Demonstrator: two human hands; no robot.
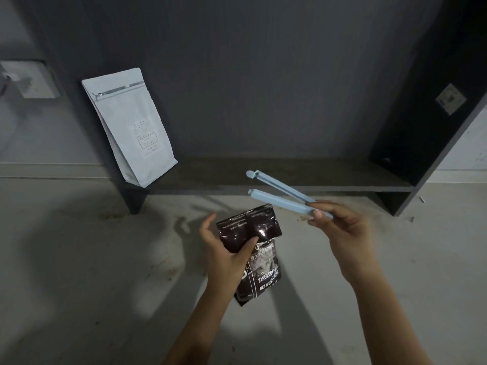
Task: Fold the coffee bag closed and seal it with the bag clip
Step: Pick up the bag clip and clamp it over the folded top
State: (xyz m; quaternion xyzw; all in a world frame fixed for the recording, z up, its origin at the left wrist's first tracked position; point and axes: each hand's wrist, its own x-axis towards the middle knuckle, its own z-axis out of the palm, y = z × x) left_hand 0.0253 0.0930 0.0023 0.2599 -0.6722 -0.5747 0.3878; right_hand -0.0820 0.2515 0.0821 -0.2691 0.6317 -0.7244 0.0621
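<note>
Left hand (pixel 224 256) grips dark coffee bag (pixel 254 254) in air below shelf (pixel 276 177) — thumb pressing folded-over top flap down. Right hand (pixel 342 230) pinches hinge end of blue clip (pixel 282 193), arms spread open, tips just above bag's fold, not touching. White bag (pixel 129 127) upright on shelf's left end.

Two coffee bags (one dark (pixel 250 248), one pale (pixel 131 127)), one blue bag clip (pixel 279 192), two hands.
</note>
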